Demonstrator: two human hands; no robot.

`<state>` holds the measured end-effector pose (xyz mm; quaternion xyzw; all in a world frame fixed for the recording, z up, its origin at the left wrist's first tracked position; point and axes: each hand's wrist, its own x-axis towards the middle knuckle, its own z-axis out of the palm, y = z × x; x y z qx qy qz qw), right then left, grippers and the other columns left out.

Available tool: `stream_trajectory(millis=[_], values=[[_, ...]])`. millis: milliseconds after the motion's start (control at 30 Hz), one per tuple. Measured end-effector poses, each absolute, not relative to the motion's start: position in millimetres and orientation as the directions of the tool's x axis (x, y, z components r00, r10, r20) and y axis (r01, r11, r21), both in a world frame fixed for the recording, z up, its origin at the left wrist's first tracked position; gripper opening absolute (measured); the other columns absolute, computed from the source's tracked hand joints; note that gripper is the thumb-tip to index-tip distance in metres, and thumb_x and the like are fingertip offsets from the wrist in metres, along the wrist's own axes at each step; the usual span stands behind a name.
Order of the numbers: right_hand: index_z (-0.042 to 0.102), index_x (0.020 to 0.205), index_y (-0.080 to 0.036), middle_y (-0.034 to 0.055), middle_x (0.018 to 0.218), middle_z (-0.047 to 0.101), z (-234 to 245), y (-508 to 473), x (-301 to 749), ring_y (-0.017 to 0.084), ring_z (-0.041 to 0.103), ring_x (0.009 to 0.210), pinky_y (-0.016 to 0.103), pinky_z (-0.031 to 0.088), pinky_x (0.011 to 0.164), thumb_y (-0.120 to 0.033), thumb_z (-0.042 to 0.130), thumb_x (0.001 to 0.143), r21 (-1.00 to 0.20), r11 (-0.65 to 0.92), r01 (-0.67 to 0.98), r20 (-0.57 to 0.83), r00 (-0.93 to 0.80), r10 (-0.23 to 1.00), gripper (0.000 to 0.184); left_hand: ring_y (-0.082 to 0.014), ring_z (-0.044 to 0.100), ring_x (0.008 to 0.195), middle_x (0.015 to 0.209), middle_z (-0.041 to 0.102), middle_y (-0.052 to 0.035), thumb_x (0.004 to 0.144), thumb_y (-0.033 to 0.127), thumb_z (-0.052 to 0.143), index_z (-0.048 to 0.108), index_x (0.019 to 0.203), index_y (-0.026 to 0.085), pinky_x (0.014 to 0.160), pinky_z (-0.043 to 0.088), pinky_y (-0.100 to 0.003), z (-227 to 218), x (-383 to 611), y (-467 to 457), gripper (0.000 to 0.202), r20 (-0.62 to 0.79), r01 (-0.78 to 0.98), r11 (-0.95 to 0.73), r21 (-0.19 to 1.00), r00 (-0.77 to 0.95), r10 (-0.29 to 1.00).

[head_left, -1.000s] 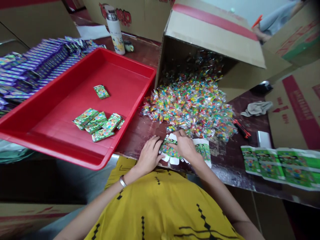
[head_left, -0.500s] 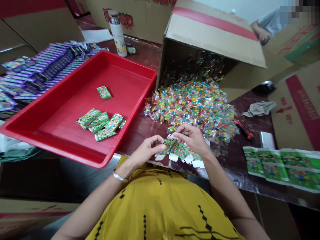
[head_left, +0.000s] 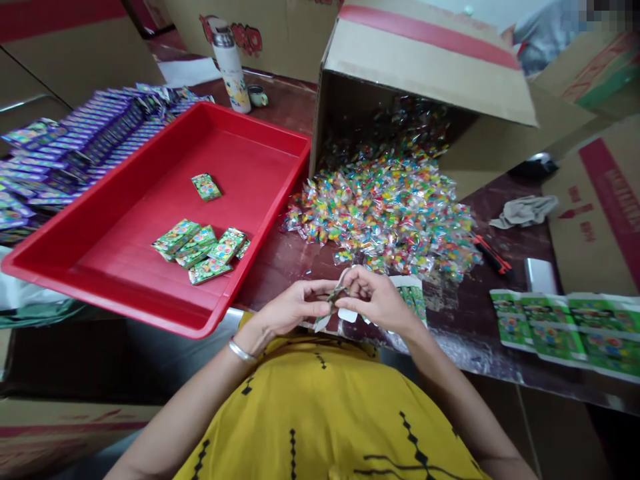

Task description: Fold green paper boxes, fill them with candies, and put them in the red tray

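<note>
Close to the table's front edge, my left hand (head_left: pixel 303 305) and my right hand (head_left: pixel 376 300) meet around one small green carton (head_left: pixel 324 323) with white flaps. Fingers and thumbs of both hands pinch it, covering most of its printed sides. Beside and partly beneath my right hand lie more flat green cartons (head_left: pixel 413 297). Just beyond my hands spreads a heap of clear packets of colourful candy (head_left: pixel 390 207), spilling from a cardboard box (head_left: pixel 430 47) on its side. To the left, a red tray (head_left: pixel 250 163) contains several closed green cartons (head_left: pixel 176 237).
Purple packs (head_left: pixel 95 140) are stacked left of the tray. A flask (head_left: pixel 231 70) and a cup (head_left: pixel 257 96) stand behind it. On the right lie a red-and-black cutter (head_left: pixel 493 255), a cloth (head_left: pixel 525 211), a white block (head_left: pixel 540 276) and green carton sheets (head_left: pixel 555 327). A person's sleeve (head_left: pixel 543 37) shows at upper right.
My hands have drawn closer together and a little lower, with the carton turned between them. More of the flat cartons by my right wrist shows. The person's hand at upper right has moved mostly out of sight.
</note>
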<state>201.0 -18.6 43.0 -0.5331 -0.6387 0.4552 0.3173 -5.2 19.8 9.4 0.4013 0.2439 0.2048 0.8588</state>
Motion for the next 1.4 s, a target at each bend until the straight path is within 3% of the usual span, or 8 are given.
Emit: stream_trajectory(millis=[133,333,467,633,733,900,1233,1400], values=[[0.058,0.070,-0.019,-0.0060,0.059,0.052,49.4,-9.2,210.9,0.008,0.045,0.051,0.020,0.032,0.046,-0.037,0.076,0.078,-0.926,-0.038,0.376,-0.167,-0.318,0.933,0.027,-0.0181,0.065,0.087,0.094,0.072,-0.0051,0.074,0.033,0.079,0.073,0.106,0.016,0.077,0.049,-0.026,12.3,-0.1,17.3,0.037,-0.266,-0.066,0.493,0.868,0.775,0.573],[0.062,0.106,-0.023,0.0005,0.089,0.067,37.1,-14.9,197.6,0.015,0.062,0.075,0.025,0.050,0.065,-0.032,0.080,0.073,-0.984,-0.040,0.171,-0.025,0.091,0.996,0.039,-0.0140,0.062,0.075,0.088,0.071,-0.0048,0.076,0.033,0.077,0.074,0.099,0.013,0.072,0.049,-0.025,7.7,13.5,15.2,0.031,-0.292,-0.277,0.464,0.841,0.491,0.821],[0.062,0.084,-0.020,-0.0013,0.073,0.062,16.0,-20.9,181.1,0.014,0.058,0.066,0.025,0.048,0.060,-0.037,0.070,0.084,-0.986,-0.045,0.159,-0.018,0.171,0.985,0.019,-0.0140,0.062,0.073,0.087,0.071,-0.0040,0.074,0.033,0.078,0.072,0.094,0.013,0.069,0.051,-0.026,2.5,23.0,10.9,0.029,-0.267,-0.247,0.346,0.905,0.302,0.915],[0.065,0.109,-0.020,0.0017,0.085,0.068,0.5,-16.9,167.6,0.016,0.063,0.074,0.028,0.052,0.069,-0.036,0.066,0.086,-0.991,0.005,0.133,0.046,0.304,0.952,0.027,-0.0139,0.065,0.080,0.097,0.066,-0.0027,0.076,0.030,0.076,0.052,0.128,0.022,0.071,0.055,-0.025,-1.3,26.9,3.2,0.058,-0.065,-0.144,0.075,0.987,0.073,0.995],[0.063,0.121,-0.024,0.0051,0.099,0.069,-3.1,-14.4,165.0,0.019,0.064,0.085,0.032,0.053,0.078,-0.034,0.066,0.086,-0.976,0.075,0.206,0.143,0.336,0.931,0.037,-0.0125,0.064,0.080,0.114,0.063,-0.0057,0.081,0.030,0.071,0.050,0.135,0.026,0.071,0.055,-0.024,-2.6,23.3,0.4,0.058,0.005,-0.027,-0.002,1.000,0.130,0.991],[0.068,0.107,-0.024,0.0015,0.084,0.062,-9.2,-12.4,167.9,0.016,0.056,0.072,0.030,0.049,0.070,-0.037,0.065,0.087,-0.954,0.090,0.285,0.181,0.311,0.933,0.023,-0.0161,0.064,0.092,0.125,0.062,-0.0076,0.088,0.027,0.062,0.044,0.144,0.027,0.078,0.055,-0.025,0.9,14.9,3.6,0.059,-0.016,0.027,0.008,1.000,0.325,0.946],[0.066,0.102,-0.024,-0.0015,0.078,0.058,-10.2,-10.6,165.1,0.014,0.052,0.067,0.027,0.044,0.065,-0.033,0.066,0.088,-0.971,0.129,0.200,0.184,0.288,0.940,0.017,-0.0160,0.066,0.090,0.121,0.065,-0.0079,0.088,0.025,0.063,0.045,0.142,0.026,0.078,0.055,-0.026,4.3,11.2,3.1,0.057,-0.007,-0.024,0.015,1.000,0.307,0.952],[0.066,0.096,-0.023,-0.0005,0.079,0.058,-10.9,-10.6,166.9,0.015,0.056,0.070,0.028,0.047,0.065,-0.033,0.066,0.088,-0.956,0.120,0.266,0.195,0.276,0.941,0.013,-0.0152,0.065,0.087,0.110,0.068,-0.0053,0.085,0.023,0.066,0.058,0.126,0.021,0.077,0.054,-0.025,4.4,4.6,11.0,0.041,-0.080,-0.024,0.097,0.995,0.395,0.915]])
